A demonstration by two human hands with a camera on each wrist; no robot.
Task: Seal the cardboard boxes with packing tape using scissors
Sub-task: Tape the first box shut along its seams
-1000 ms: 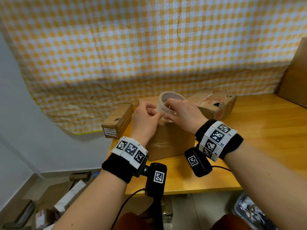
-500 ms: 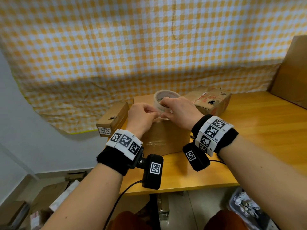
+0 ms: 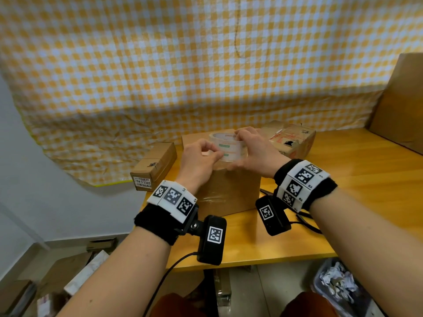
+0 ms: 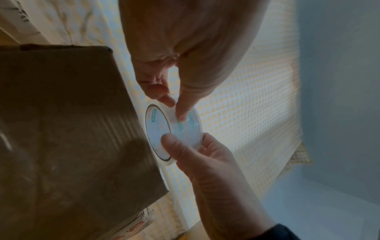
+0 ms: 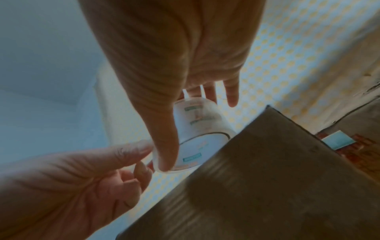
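The roll of clear packing tape (image 3: 229,148) is held just above the top of the middle cardboard box (image 3: 229,193), gripped by the right hand (image 3: 256,152) with thumb and fingers curled round its rim, while the left hand (image 3: 199,161) pinches at the roll's outer face between thumb and fingertips. That box stands on the yellow wooden worktop (image 3: 354,179), with a small labelled carton (image 3: 153,167) just to its left and a worn printed box (image 3: 293,138) behind to the right. A yellow checked cloth (image 3: 183,65) hangs behind, and a large cardboard box (image 3: 402,106) stands at the far right.
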